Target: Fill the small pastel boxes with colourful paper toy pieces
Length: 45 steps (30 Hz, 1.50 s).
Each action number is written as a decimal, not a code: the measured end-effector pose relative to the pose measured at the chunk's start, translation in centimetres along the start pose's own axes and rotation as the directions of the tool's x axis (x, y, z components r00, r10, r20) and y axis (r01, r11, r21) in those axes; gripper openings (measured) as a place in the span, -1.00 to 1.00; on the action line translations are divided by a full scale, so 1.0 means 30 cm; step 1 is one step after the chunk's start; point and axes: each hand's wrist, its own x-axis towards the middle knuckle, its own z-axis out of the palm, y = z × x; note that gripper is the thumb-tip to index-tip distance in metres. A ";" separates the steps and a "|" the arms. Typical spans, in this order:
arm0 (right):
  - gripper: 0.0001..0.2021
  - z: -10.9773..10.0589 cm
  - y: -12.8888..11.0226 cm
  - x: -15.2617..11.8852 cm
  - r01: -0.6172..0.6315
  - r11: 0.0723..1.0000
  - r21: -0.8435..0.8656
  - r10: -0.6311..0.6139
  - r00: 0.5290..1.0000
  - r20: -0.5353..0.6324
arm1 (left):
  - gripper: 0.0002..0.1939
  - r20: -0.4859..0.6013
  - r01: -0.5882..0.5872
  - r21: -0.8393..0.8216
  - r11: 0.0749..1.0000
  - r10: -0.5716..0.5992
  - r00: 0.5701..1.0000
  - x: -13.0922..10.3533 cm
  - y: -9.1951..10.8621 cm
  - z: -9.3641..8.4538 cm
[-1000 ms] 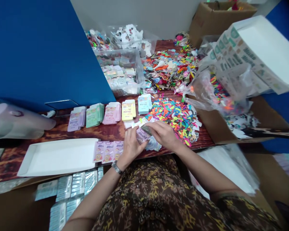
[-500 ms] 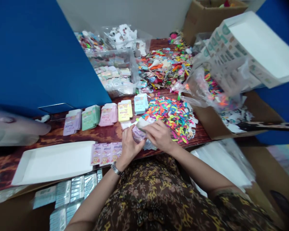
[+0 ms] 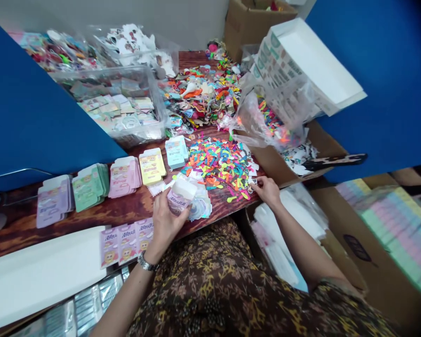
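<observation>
My left hand (image 3: pixel 169 216) is wrapped round a small purple cardboard box (image 3: pixel 178 199) whose white top flap stands up. Under and beside that box lies a little heap of clear, shiny round pieces (image 3: pixel 200 206). At the right edge of the pile of small bright coloured strips (image 3: pixel 217 164), my right hand (image 3: pixel 267 191) has its thumb and fingertips pinched together by small white pieces (image 3: pixel 252 181). Whatever is between those fingertips is too small to make out. Three purple boxes (image 3: pixel 127 241) lie side by side left of my left wrist, at a long white tray (image 3: pixel 56 262).
Stacks of flat purple (image 3: pixel 54 199), green (image 3: pixel 89 187), pink (image 3: pixel 123 177), yellow (image 3: pixel 152 166) and blue boxes (image 3: pixel 176 152) line the table. Behind them stand clear bins (image 3: pixel 154 103) and a mixed trinket heap (image 3: pixel 203 93). An open carton (image 3: pixel 277 161) is at the right.
My right hand has left the purple box and moved right to the edge of the coloured pile. My left hand still holds the box, now with its top flap up. The view has swung right.
</observation>
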 end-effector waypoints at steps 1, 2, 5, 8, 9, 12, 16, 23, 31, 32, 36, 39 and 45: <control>-0.67 0.008 0.000 0.001 0.008 1.000 0.009 -0.008 1.000 -0.003 | -0.27 0.007 0.001 -0.002 1.000 -0.001 1.000 0.000 0.003 0.002; -0.71 0.011 -0.004 0.002 0.014 1.000 0.019 -0.014 1.000 -0.006 | -0.27 0.011 0.002 -0.002 1.000 -0.002 1.000 -0.001 0.004 0.002; -0.76 -0.005 -0.015 0.010 0.020 0.999 0.047 -0.018 0.999 -0.039 | -0.28 0.004 0.003 0.003 1.000 -0.003 1.000 -0.003 0.001 -0.007; -0.76 -0.047 -0.032 0.020 0.056 0.996 0.075 -0.048 0.993 -0.104 | -0.29 -0.017 0.006 0.008 1.000 -0.006 1.000 -0.005 -0.007 -0.017; -0.75 -0.059 -0.045 0.023 0.080 0.993 0.092 -0.068 0.990 -0.123 | -0.30 -0.021 0.006 0.008 1.000 -0.006 1.000 -0.006 -0.008 -0.018; -0.71 -0.071 -0.116 0.031 0.160 0.972 0.171 -0.138 0.981 -0.136 | -0.29 -0.013 0.005 0.003 1.000 -0.005 1.000 -0.006 -0.006 -0.017; -0.72 -0.014 -0.262 0.059 0.323 0.917 0.235 -0.336 0.942 0.016 | -0.27 0.013 0.000 -0.002 1.000 0.000 1.000 -0.007 0.010 -0.007; -0.84 0.082 -0.392 0.111 0.416 0.909 0.002 -0.411 0.898 0.160 | -0.27 0.026 -0.037 0.011 0.999 0.037 0.999 -0.020 0.013 0.015; -0.80 -0.110 -0.469 0.060 0.529 0.805 0.270 -0.578 0.801 0.155 | -0.25 0.058 -0.092 0.073 0.993 0.087 0.994 -0.003 0.014 0.063; -0.80 -0.132 -0.493 0.042 0.529 0.776 0.345 -0.604 0.780 0.163 | -0.25 0.066 -0.100 0.083 0.992 0.094 0.993 0.001 0.023 0.068; -0.82 -0.142 -0.592 -0.043 0.635 0.666 0.390 -0.733 0.655 0.185 | -0.24 0.089 -0.107 0.110 0.988 0.097 0.991 0.007 0.062 0.081; -0.87 -0.088 -0.643 -0.100 0.779 0.567 0.270 -0.824 0.538 0.179 | -0.23 0.090 -0.112 0.116 0.987 0.102 0.991 -0.002 0.079 0.079; -0.80 -0.032 -0.683 -0.170 0.795 0.407 0.451 -0.906 0.414 0.089 | -0.24 0.065 -0.080 0.086 0.993 0.074 0.995 -0.010 0.058 0.073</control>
